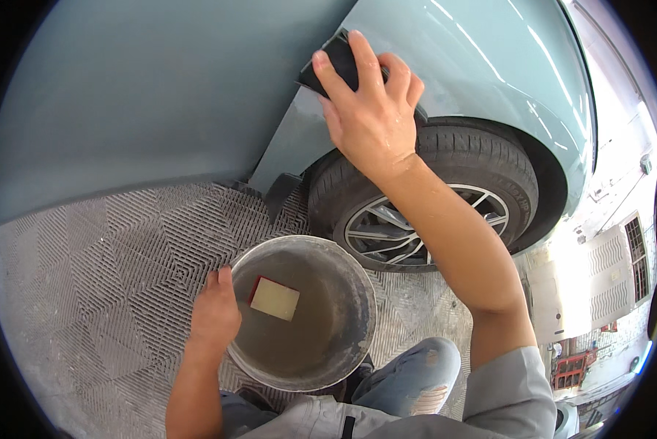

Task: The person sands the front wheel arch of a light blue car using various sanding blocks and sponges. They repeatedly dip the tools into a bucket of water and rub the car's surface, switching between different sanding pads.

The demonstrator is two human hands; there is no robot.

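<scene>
Bucket (352, 293) on floor (123, 271), pad (275, 301) inside, left of its centre. Wheel (379, 233) behind bucket, to the right, under fender (489, 73). Door (145, 95) left of fender. Block (341, 60) at fender's door-side edge, above and left of wheel.

Hands (376, 121) touch a black block (342, 64) and bucket (356, 293).

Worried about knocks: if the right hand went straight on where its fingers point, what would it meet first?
Probably the grey-blue door panel, up and left, with the black block under the right hand leading; depth between block and panel is unclear.
</scene>
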